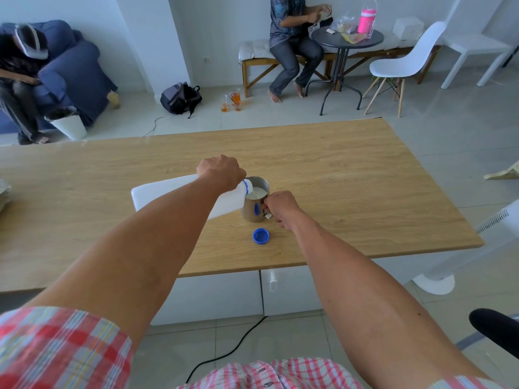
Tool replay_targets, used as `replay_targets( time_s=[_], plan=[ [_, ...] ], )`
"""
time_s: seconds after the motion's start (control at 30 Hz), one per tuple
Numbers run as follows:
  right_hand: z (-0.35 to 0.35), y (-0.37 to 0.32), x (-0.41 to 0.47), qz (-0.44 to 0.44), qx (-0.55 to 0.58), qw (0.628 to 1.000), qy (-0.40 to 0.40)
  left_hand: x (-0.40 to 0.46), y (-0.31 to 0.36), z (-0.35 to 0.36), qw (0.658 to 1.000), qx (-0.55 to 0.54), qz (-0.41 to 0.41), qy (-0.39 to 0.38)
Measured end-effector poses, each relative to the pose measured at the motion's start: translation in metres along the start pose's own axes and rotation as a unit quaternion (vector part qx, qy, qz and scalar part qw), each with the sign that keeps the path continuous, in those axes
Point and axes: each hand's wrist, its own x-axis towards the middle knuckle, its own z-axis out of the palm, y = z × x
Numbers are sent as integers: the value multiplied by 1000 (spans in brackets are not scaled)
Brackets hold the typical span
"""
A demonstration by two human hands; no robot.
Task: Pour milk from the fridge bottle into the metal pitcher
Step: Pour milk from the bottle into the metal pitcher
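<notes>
Right hand (279,204) gripping pitcher (255,202) handle, left hand (220,172) clamped on tipped bottle (179,196) at pitcher rim; mid-pour, next tilt back upright, recap with cap (261,236) near pitcher.

Beyond your wooden worktop (337,169): blue armchair (75,68) at ten o'clock, white chair (407,63) at one, pale tiled floor (449,130)

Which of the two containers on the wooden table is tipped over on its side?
The white milk bottle, held tilted by the left hand. The metal pitcher stands upright, steadied by the right hand.
</notes>
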Motion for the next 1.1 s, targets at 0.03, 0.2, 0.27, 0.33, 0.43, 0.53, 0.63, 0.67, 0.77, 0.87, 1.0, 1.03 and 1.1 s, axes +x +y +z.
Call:
replay_targets(
  time_s=[0.03, 0.2, 0.27, 0.33, 0.43, 0.53, 0.63, 0.67, 0.77, 0.87, 1.0, 1.03, 1.1],
  plan=[
    [0, 0, 0, 0, 1, 1000, 0, 0, 0, 0, 1000, 0, 0, -1],
    [0, -1, -1, 2, 1, 1000, 1, 0, 2, -1, 1000, 3, -1, -3],
    [-1, -1, -1, 0, -3, 1000, -2, 1, 2, -1, 1000, 6, 1, -2],
    [-1, -1, -1, 0, -5, 1000, -3, 1, 2, -1, 1000, 9, 4, -3],
    [-1, -1, -1, 0, -8, 1000, -2, 2, 2, 0, 1000, 7, 4, -3],
    [-1, -1, 0, 3, -4, 1000, -4, 1, 2, -1, 1000, 6, 5, -3],
    [-1, -1, 1, 5, -3, 1000, -2, 1, 1, -1, 1000, 8, 5, -2],
    [-1, -1, 1, 3, -4, 1000, -2, 1, 1, -1, 1000, 8, 5, -2],
    [-1, -1, 1, 0, -9, 1000, 0, 1, 1, -1, 1000, 9, 4, 0],
    [-1, 0, 2, 0, -10, 1000, -1, 0, 2, -1, 1000, 9, 4, -1],
    [-2, 1, 2, 0, 1, 1000, -2, -1, 2, -2, 1000, 11, 5, -2],
    [-2, 1, 3, 0, 1, 1000, -1, -1, 1, -2, 1000, 9, 5, -1],
    [0, 1, 4, 8, -4, 1000, 4, -2, 0, -2, 1000, -3, 3, 1]
  ],
)
